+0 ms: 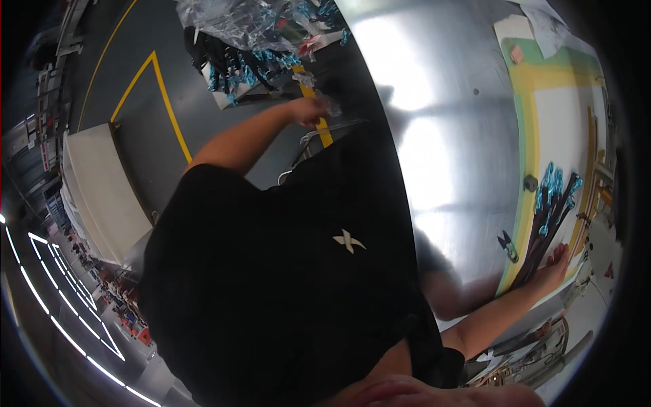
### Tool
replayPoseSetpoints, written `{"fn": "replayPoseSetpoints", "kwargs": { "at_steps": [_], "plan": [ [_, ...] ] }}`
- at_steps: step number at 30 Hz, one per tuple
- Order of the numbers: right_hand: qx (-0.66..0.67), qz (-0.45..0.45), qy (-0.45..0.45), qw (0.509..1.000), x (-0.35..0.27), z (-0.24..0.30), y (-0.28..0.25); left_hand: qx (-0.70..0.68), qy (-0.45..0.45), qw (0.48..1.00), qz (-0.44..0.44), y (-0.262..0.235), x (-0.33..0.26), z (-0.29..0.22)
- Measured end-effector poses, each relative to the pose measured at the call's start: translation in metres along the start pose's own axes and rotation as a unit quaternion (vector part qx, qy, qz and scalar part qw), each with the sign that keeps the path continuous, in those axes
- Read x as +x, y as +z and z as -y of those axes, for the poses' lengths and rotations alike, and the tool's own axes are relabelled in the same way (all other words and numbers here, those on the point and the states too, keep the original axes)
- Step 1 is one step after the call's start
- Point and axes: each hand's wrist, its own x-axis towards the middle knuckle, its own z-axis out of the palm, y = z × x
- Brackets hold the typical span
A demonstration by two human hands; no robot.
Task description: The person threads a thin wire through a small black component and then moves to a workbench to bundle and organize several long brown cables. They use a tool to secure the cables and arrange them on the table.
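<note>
Black shirt (271, 285) nearest; I see left hand (307, 111) by clear plastic (332, 105), right hand (553, 271) beside dark straps (541, 244); grips I cannot tell.

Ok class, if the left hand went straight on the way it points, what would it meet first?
The left hand would probably meet the clear plastic just ahead first, and may be touching it; depth is unclear.

Yellow floor lines (171, 105) beside a pale box (105, 193), bright light strips (38, 238), small snips (510, 252), a shiny tabletop (468, 129).
</note>
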Motion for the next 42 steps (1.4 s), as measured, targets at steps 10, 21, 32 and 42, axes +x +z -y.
{"fn": "replayPoseSetpoints", "kwargs": {
  "at_steps": [10, 21, 32, 42],
  "plan": [
    [-0.181, -0.055, 0.017, 0.982, -0.051, 0.045, -0.008, 0.216, 0.081, 0.941, -0.246, -0.01, 0.266, 0.144],
    [-0.217, -0.125, -0.022, 0.968, -0.094, 0.062, -0.015, 0.178, 0.18, 0.928, -0.275, -0.066, 0.324, 0.025],
    [-0.147, 0.033, -0.057, 0.987, -0.134, 0.096, 0.028, 0.327, 0.204, 0.919, 0.083, -0.024, -0.014, -0.093],
    [0.114, 0.423, -0.26, 0.86, -0.231, 0.151, 0.104, 0.318, 0.464, 0.817, 0.128, 0.028, -0.26, -0.384]
  ]
}}
